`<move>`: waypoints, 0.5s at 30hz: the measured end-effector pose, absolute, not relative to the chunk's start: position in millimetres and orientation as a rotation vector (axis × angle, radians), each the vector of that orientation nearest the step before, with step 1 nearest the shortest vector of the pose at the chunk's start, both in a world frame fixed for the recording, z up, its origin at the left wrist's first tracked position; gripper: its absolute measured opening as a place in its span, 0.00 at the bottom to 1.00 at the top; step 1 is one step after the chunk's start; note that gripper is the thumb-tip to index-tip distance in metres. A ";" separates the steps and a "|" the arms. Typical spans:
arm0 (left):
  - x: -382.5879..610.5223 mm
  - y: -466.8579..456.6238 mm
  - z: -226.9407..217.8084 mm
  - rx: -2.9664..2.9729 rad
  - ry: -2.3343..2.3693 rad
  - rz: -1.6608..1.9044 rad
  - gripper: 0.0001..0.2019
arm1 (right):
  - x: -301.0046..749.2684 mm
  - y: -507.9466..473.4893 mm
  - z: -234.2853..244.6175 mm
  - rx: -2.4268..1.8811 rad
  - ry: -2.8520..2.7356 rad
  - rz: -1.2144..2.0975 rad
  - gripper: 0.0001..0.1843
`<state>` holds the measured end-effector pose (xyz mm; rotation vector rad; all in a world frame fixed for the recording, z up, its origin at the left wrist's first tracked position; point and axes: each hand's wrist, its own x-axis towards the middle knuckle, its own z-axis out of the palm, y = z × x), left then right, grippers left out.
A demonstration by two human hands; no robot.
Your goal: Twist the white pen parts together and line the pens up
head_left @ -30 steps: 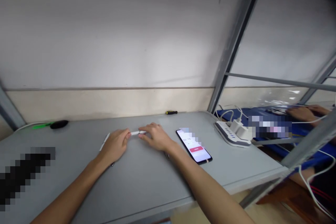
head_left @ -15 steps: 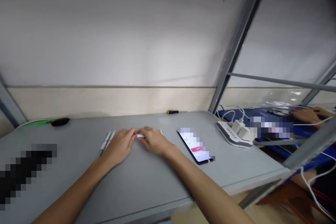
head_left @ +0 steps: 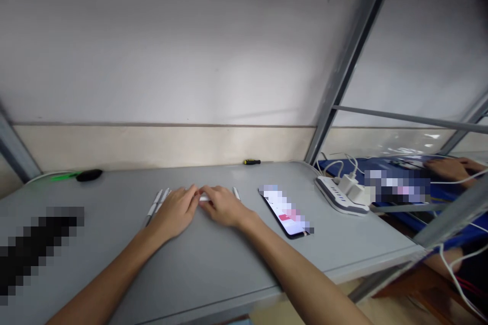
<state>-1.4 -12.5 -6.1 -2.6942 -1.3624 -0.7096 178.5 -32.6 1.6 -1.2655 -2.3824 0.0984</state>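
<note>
Over the middle of the grey desk [head_left: 213, 264], my left hand [head_left: 179, 208] and my right hand [head_left: 221, 205] meet at the fingertips. Both are closed on a white pen [head_left: 205, 198], of which only a short piece shows between the fingers. Beside my left hand lie white pens [head_left: 154, 202], side by side and partly covered by that hand. Another white pen [head_left: 236, 193] rests just past my right hand, its lower end hidden.
A lit phone [head_left: 285, 213] lies right of my right forearm. Beyond it sits a power strip [head_left: 341, 195] with white plugs. A screwdriver [head_left: 252, 162] and a dark oval object [head_left: 89, 175] lie along the wall. Another person's hand [head_left: 446, 166] is at the far right.
The view has shifted slightly. Both hands stay together on the pen, and a little more of the pen beyond my right hand shows.
</note>
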 end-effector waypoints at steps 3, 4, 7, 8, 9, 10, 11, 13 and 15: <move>-2.6 -13.2 -5.0 -2.752 -1.376 -0.716 0.08 | 177.5 -32.3 2.4 -1.230 -2.420 0.006 0.17; -3.1 -13.2 -5.3 -2.765 -1.378 -0.706 0.08 | 177.5 -31.7 2.4 -1.253 -2.412 -0.016 0.18; -3.4 -13.0 -7.6 -2.766 -1.378 -0.658 0.10 | 178.9 -28.9 1.4 -1.302 -2.370 -0.022 0.12; -3.1 -13.1 -8.4 -2.758 -1.371 -0.638 0.11 | 179.6 -27.9 0.8 -1.303 -2.361 -0.003 0.10; -2.6 -13.2 -9.3 -2.745 -1.360 -0.616 0.12 | 180.4 -27.1 0.0 -1.304 -2.354 0.026 0.09; -2.2 -13.3 -10.0 -2.731 -1.348 -0.595 0.13 | 180.9 -26.4 -0.8 -1.307 -2.351 0.059 0.09; -1.9 -13.2 -10.7 -2.717 -1.338 -0.579 0.13 | 181.2 -26.1 -1.6 -1.313 -2.349 0.090 0.10; -2.1 -12.4 -11.6 -2.691 -1.329 -0.559 0.13 | 180.7 -26.3 -2.9 -1.322 -2.338 0.125 0.11; -3.3 -10.8 -11.7 -2.671 -1.343 -0.538 0.13 | 179.2 -27.2 -3.2 -1.301 -2.332 0.123 0.11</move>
